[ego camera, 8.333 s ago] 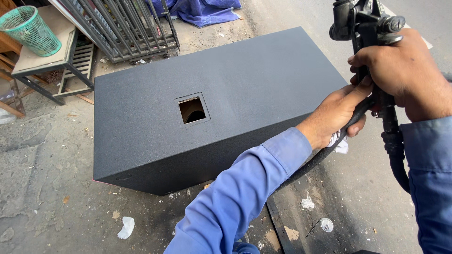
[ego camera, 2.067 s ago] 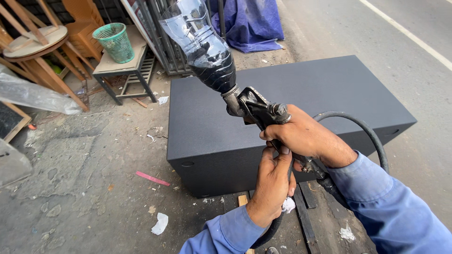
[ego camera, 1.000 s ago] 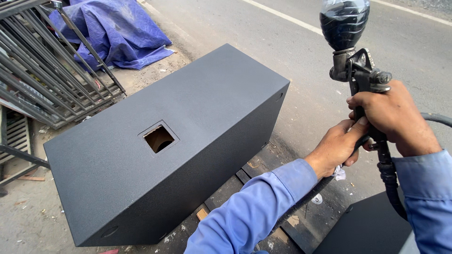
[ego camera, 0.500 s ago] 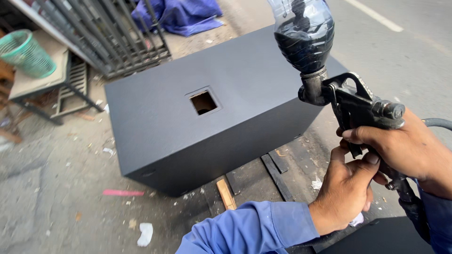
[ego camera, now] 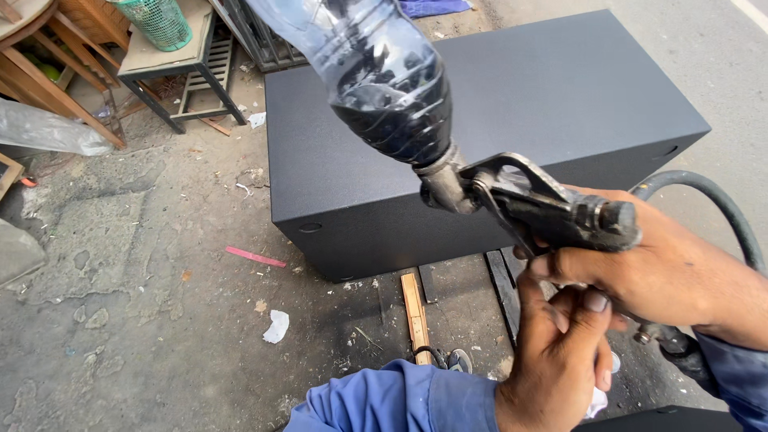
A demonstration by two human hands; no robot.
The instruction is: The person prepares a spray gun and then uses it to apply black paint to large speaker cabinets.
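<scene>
Black box (ego camera: 496, 136) blocked everything ahead; wooden slats (ego camera: 416, 308) lay at its base. Left, bare concrete floor (ego camera: 136, 320) was open, only small litter. Metal stand (ego camera: 180, 68) crowded the far-left corner.

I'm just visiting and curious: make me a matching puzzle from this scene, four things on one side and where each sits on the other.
Things:
1. clear plastic bottle with black paint
2. big matte black box
3. green mesh basket
4. grey rubber hose

Places:
A. on the small stand, top left
B. tilted, fixed to the metal spray gun
C. curving past the right hand
D. raised on wooden slats on the ground

Pairs: 1-B, 2-D, 3-A, 4-C
</scene>
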